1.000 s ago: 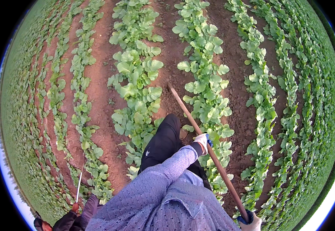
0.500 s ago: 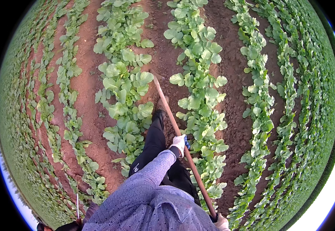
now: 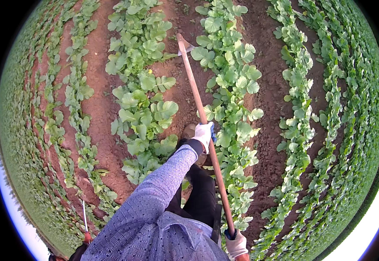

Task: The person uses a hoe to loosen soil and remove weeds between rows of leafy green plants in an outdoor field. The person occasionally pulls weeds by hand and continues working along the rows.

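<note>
A hoe with a long wooden handle slants across the middle, its end at the far side of the soil furrow. The pale metal hoe blade hangs over the furrow between two leafy rows, and I cannot tell whether it touches soil. My left hand, in a white glove with blue on the fingers, is closed around the middle of the handle, arm stretched forward. Near my right side, my right hand, gloved alike, is wrapped around the handle's near end. Blue-grey patterned sleeves and dark trousers show below.
Broad-leaved green plants grow in a row left of the hoe and another row close on its right. More rows run parallel on both sides, with reddish-brown soil between. At the lower left another person's hand is beside a thin pale rod.
The hoe head has moved forward, farther up the furrow. My left hand has gone forward and my right hand has come up into fuller view, both still gripping the handle. My legs have shifted.
</note>
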Tool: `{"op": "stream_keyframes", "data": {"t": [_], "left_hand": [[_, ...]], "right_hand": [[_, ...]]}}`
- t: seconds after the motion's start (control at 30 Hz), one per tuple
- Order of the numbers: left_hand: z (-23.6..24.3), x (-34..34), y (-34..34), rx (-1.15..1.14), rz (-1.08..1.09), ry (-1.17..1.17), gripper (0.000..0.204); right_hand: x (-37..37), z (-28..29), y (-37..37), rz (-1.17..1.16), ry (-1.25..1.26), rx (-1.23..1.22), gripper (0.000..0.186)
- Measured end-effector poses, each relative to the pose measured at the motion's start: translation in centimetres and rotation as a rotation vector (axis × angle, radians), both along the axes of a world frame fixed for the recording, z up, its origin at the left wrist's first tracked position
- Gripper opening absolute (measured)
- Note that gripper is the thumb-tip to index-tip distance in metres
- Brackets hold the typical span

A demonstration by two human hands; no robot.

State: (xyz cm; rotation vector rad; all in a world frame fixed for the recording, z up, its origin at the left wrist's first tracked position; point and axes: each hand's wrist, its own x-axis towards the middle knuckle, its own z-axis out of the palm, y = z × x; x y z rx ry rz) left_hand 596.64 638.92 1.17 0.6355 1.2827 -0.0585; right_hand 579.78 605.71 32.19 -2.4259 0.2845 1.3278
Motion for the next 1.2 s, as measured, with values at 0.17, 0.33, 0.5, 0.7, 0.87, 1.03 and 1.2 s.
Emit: {"op": "stream_keyframes", "data": {"t": [0.17,0.33,0.5,0.7,0.87,1.03,1.2], "left_hand": [[-3.5,-8.2,-10.2,-0.156,-0.010,0.195,0.017],[-7.8,-14.1,-14.1,-0.683,0.163,0.057,0.018],[-14.0,-12.2,-9.5,-0.709,0.235,0.032,0.015],[-16.6,-5.7,-10.5,-0.752,0.154,0.000,0.019],[-20.6,-10.0,-10.4,-0.456,0.043,-0.209,0.015],[-21.0,-10.2,-11.7,-0.264,-0.124,-0.331,0.022],[-18.0,-6.7,-8.8,-0.660,0.220,-0.082,0.016]], "right_hand": [[-4.3,-0.5,-9.9,0.108,0.114,0.006,0.033],[5.7,-7.3,-6.7,0.542,0.462,-0.227,0.048],[20.7,-32.2,12.6,0.222,-0.089,0.334,0.034],[37.2,-60.8,30.6,-1.097,0.308,0.576,0.044],[35.0,-69.0,42.0,-1.458,0.505,0.865,0.031],[35.2,-71.2,40.1,-1.215,0.475,0.888,0.017],[30.7,-68.6,38.9,-0.479,0.268,0.547,0.021]]}}
